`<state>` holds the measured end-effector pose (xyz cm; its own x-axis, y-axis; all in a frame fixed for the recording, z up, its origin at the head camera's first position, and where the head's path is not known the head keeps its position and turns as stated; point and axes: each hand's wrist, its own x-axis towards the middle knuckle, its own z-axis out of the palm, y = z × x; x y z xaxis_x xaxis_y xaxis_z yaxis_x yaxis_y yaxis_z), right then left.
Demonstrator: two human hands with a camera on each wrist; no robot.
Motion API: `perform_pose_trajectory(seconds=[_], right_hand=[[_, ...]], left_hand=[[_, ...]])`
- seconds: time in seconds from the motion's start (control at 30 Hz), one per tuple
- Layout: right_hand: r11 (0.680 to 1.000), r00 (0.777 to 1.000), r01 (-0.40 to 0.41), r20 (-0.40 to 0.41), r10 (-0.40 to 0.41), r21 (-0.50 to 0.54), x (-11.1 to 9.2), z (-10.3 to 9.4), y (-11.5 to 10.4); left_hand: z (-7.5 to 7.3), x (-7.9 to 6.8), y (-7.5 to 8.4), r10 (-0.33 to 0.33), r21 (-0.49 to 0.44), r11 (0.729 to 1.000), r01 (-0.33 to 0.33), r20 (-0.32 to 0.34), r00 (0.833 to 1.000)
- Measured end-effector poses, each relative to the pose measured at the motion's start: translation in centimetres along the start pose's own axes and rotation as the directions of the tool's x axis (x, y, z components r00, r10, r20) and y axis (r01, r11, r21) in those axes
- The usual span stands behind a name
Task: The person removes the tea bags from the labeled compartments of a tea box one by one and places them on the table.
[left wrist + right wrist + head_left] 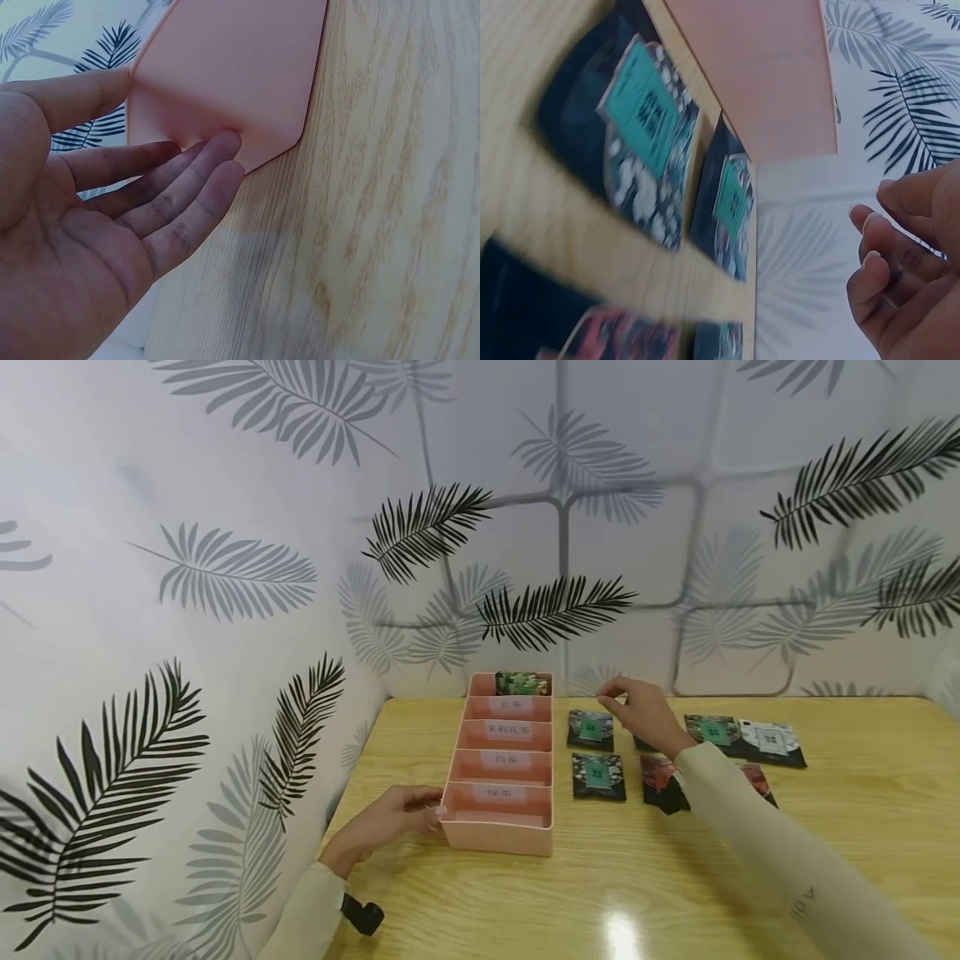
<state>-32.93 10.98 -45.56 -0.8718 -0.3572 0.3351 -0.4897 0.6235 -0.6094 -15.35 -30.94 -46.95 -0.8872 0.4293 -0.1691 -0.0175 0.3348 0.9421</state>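
A long pink divided box point(501, 839) stands on the table with labelled compartments in a row. A green packet point(522, 683) sits in its farthest compartment. My left hand point(393, 818) is at the box's near left corner, the thumb by the edge and the other fingertips touching its side point(225, 67). My right hand point(641, 714) hovers over the packets right of the box, fingers loosely bent and holding nothing point(907, 262). Closest to the box lie two dark packets with green labels, a far one point(590, 729) and a near one point(598, 776).
Farther right lie a packet with a green label point(712, 730) and one with a white label point(772, 740). A red-patterned packet point(656, 777) lies partly under my right forearm, with another point(759, 781) beyond it. A leaf-patterned curtain point(637, 560) rises behind the wooden table point(862, 827).
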Motion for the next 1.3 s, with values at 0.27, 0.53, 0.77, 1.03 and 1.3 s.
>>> perform_pose_trajectory(seconds=[0.27, 0.53, 0.77, 1.03, 1.3], right_hand=[[0.999, 1.0, 0.018, 0.007, -0.018, 0.04, 2.9, 2.3, -1.7], [0.997, 0.999, 0.014, 0.029, -0.016, 0.079, 5.2, 4.5, -2.8], [1.0, 0.989, 0.02, 0.144, -0.017, -0.022, 7.7, 5.3, -3.0], [0.997, 0.985, 0.043, 0.169, -0.031, -0.07, 7.9, 5.6, -4.0], [0.993, 0.99, 0.085, 0.121, -0.075, -0.081, 8.0, 6.6, -3.7]], left_hand=[[-0.2, 0.1, -0.1, 0.009, 0.016, 1.0, -0.008, -0.002, 1.0], [-0.1, 0.2, -0.4, 0.01, 0.003, 1.0, -0.01, -0.01, 1.0], [-0.1, 0.0, -0.3, 0.008, 0.01, 1.0, -0.007, -0.023, 1.0], [-0.2, -0.2, -0.2, 0.013, -0.003, 1.0, -0.013, -0.016, 1.0], [-0.3, -0.2, -0.3, 0.015, 0.006, 1.0, -0.014, -0.022, 1.0]])
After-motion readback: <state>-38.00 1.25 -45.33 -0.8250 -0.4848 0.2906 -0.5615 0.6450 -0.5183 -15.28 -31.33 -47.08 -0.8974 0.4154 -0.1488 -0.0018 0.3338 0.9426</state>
